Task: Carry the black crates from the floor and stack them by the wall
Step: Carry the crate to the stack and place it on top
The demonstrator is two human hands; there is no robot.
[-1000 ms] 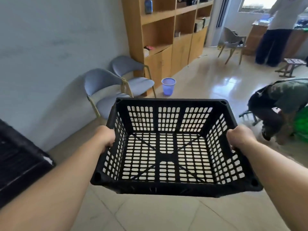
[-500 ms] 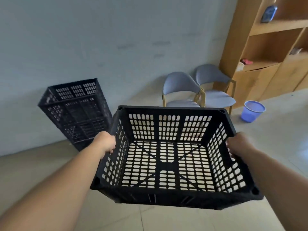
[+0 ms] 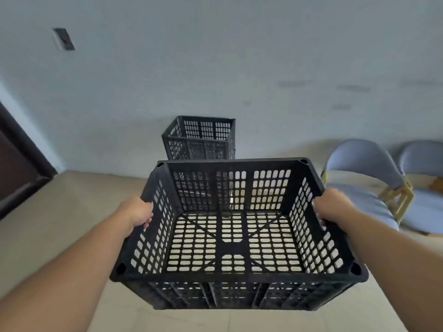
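Note:
I hold an empty black slotted crate [image 3: 237,276] in the air in front of me, level and open side up. My left hand [image 3: 137,213] grips its left wall and my right hand [image 3: 332,209] grips its right wall. Straight ahead, beyond the crate's far rim, a stack of black crates [image 3: 200,138] stands on the floor against the pale wall [image 3: 215,68]. The lower part of that stack is hidden behind the crate I carry.
Two grey chairs [image 3: 366,185] with wooden legs stand against the wall at the right, close to my right hand. A dark door frame [image 3: 16,161] is at the far left. A small wall plate [image 3: 63,39] sits high on the left. Beige tiled floor [image 3: 60,212] lies between me and the stack.
My view has swung left: the shelves and blue bin have left the frame, and the crate stack by the wall has shifted from the left to straight ahead. Both hands keep their grip.

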